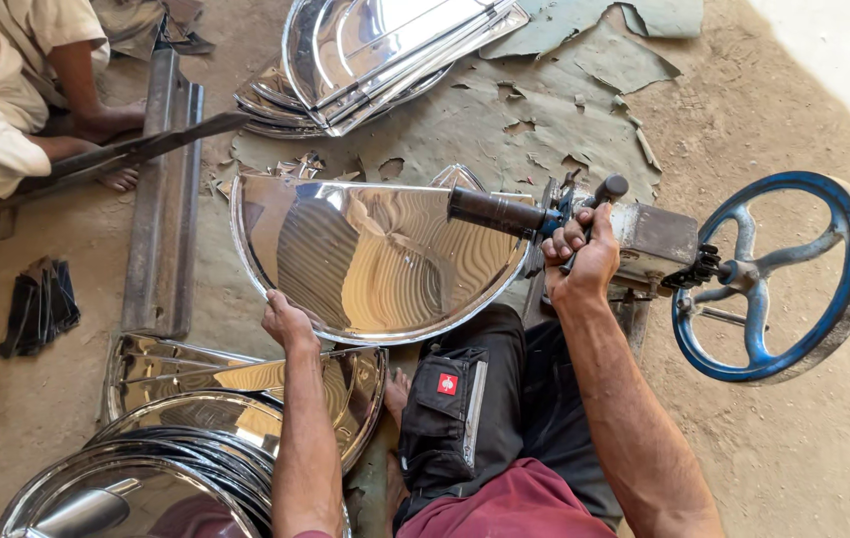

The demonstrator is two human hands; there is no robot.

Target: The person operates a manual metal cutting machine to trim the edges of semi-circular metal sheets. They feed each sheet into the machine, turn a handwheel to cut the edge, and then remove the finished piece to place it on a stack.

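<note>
A shiny half-round steel sheet piece (pixel 375 254) lies flat in front of me, its straight edge away from me. My left hand (pixel 285 321) grips its curved near rim at the lower left. My right hand (pixel 582 257) is closed on a lever of a small hand-driven machine (pixel 649 239). A dark roller bar (pixel 493 210) juts from the machine over the sheet's right edge. A blue hand wheel (pixel 774 277) sits on the machine's right side.
Stacks of polished steel pieces lie near my left arm (pixel 196 438) and at the top (pixel 375 55). A long steel shear bar (pixel 161 194) runs along the left. Another person sits at the top left (pixel 16 90). Torn matting (pixel 565 110) covers the dirt floor.
</note>
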